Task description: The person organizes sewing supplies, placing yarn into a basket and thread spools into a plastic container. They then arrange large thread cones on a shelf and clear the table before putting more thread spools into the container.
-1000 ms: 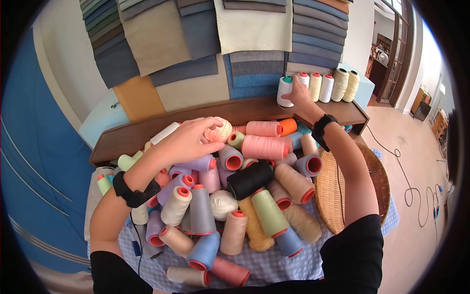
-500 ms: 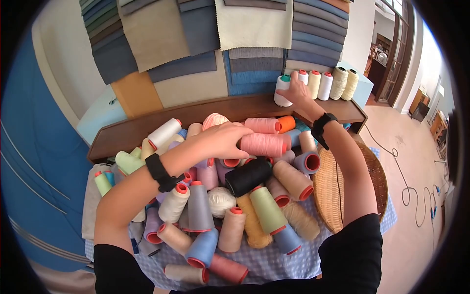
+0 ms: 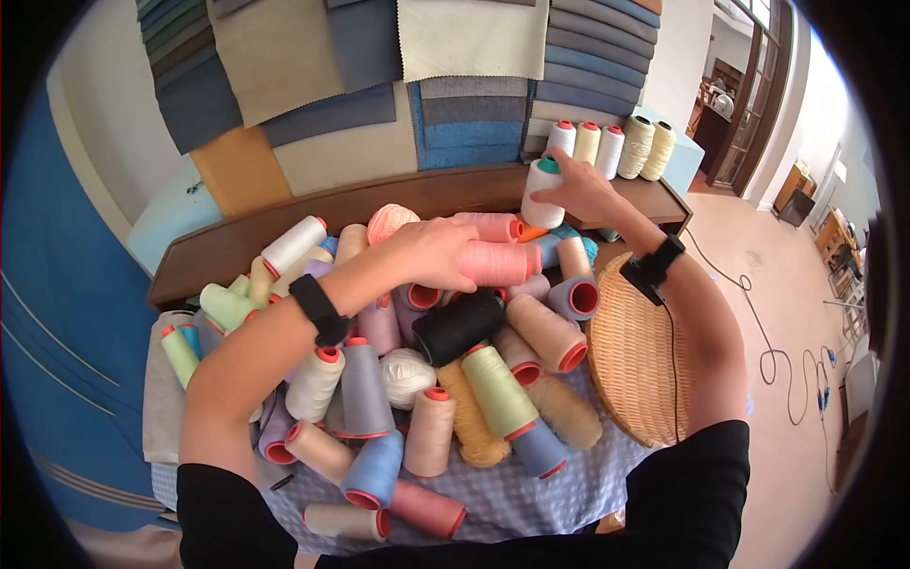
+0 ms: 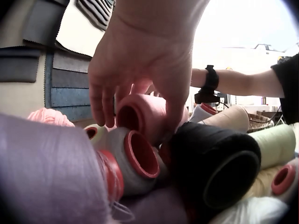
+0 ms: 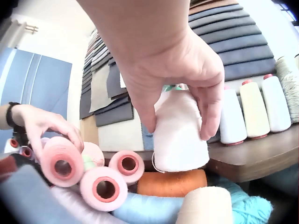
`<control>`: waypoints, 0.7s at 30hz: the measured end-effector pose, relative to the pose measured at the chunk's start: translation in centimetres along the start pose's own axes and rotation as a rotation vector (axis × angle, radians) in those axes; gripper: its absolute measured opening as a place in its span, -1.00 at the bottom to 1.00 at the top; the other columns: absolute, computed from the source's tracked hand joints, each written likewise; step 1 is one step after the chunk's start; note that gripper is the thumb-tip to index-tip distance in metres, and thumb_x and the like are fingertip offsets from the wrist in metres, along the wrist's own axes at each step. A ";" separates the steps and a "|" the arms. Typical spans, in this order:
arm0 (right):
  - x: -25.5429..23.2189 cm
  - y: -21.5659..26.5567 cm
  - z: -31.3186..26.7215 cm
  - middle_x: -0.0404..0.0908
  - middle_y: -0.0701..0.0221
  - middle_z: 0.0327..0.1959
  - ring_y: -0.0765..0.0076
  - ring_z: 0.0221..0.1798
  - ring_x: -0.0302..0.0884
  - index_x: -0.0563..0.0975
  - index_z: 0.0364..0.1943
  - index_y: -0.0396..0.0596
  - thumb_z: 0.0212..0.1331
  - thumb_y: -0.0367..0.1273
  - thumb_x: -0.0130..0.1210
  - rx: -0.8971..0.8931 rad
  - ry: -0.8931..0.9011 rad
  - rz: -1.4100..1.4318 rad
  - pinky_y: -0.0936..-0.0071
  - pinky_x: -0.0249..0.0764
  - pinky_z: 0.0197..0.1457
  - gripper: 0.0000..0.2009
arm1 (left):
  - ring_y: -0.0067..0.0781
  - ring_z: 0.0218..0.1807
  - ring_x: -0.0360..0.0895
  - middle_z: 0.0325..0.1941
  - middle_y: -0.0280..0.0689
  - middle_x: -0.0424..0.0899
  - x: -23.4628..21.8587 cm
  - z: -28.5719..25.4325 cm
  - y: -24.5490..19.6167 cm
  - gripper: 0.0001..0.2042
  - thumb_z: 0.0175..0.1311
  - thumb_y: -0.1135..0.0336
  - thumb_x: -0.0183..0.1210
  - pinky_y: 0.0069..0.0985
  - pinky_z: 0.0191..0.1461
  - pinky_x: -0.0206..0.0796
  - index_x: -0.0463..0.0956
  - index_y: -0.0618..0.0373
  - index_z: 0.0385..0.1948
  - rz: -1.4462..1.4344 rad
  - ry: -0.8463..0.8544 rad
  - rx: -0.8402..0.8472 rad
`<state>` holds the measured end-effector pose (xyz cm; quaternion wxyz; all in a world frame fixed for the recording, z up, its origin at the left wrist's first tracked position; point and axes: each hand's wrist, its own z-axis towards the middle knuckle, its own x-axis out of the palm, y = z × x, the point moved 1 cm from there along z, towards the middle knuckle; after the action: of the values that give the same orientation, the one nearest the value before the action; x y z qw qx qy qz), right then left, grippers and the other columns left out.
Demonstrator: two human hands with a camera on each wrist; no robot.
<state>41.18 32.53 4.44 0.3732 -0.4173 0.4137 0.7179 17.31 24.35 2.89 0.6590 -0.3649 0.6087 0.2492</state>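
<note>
My right hand (image 3: 583, 185) grips a white cone of thread (image 3: 542, 197) with a green top, thumb and fingers around its upper part. In the right wrist view this white cone (image 5: 180, 133) hangs tilted at the wooden shelf's edge, above an orange cone (image 5: 173, 182). My left hand (image 3: 431, 251) holds a pink cone of thread (image 3: 493, 264), fingers on one side and thumb on the other. The left wrist view shows that pink cone (image 4: 145, 114) under the palm, beside a black cone (image 4: 215, 154). Two more pink cones (image 5: 103, 187) lie next to it.
Several cream and white cones (image 3: 611, 150) stand on the wooden shelf (image 3: 313, 204). Many coloured cones and a white yarn ball (image 3: 408, 377) lie heaped on a checked cloth (image 3: 588, 484). A wicker basket (image 3: 630, 370) sits at the right; fabric swatches (image 3: 474, 38) hang behind.
My left hand has moved right, from the peach yarn ball to the pink cone. My right hand has lifted the white cone off the shelf and brought it forward over the heap.
</note>
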 end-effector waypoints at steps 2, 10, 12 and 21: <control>-0.8 0.1 -1.2 0.56 0.10 -0.20 -0.04 -0.09 0.51 0.29 0.07 0.02 -0.14 -0.13 0.27 0.010 0.078 0.031 0.25 0.39 0.02 -0.37 | -0.09 -0.08 0.51 -0.14 -0.05 0.56 -0.8 -0.6 0.4 -0.42 -0.17 -0.01 0.30 -0.33 0.01 0.35 0.46 0.23 -0.13 -0.010 -0.059 0.029; -3.7 2.4 -4.2 0.57 0.16 -0.19 0.00 -0.06 0.51 0.31 0.08 0.06 -0.19 -0.09 0.25 -0.042 0.129 0.002 0.24 0.39 0.02 -0.34 | -0.59 -0.34 0.49 -0.36 -0.31 0.57 -3.8 -1.1 2.6 -0.48 0.10 -0.07 0.16 -0.58 -0.26 0.36 0.49 0.32 -0.22 -0.556 -0.216 -0.237; -4.4 2.4 -4.4 0.58 0.15 -0.19 0.01 -0.07 0.52 0.31 0.09 0.06 -0.20 -0.04 0.24 -0.032 0.147 -0.030 0.20 0.40 -0.01 -0.32 | -0.61 -0.36 0.48 -0.37 -0.30 0.55 -3.8 -0.2 2.5 -0.45 0.11 -0.10 0.16 -0.63 -0.35 0.34 0.48 0.34 -0.21 -0.750 -0.164 -0.296; -7.1 -11.3 -2.0 0.57 0.11 -0.14 -0.01 -0.05 0.53 0.31 0.02 -0.04 -0.17 -0.03 0.25 0.336 -0.065 -0.161 0.20 0.44 -0.07 -0.34 | -0.49 -0.33 0.57 -0.24 -0.17 0.58 -2.3 2.6 1.3 -0.47 0.11 0.03 0.15 -0.58 -0.36 0.44 0.42 0.40 -0.08 -0.818 -0.119 -0.284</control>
<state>54.37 33.68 7.12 0.5069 -0.3575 0.4808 0.6198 17.64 27.40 4.86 0.6806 -0.6480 0.3346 0.0697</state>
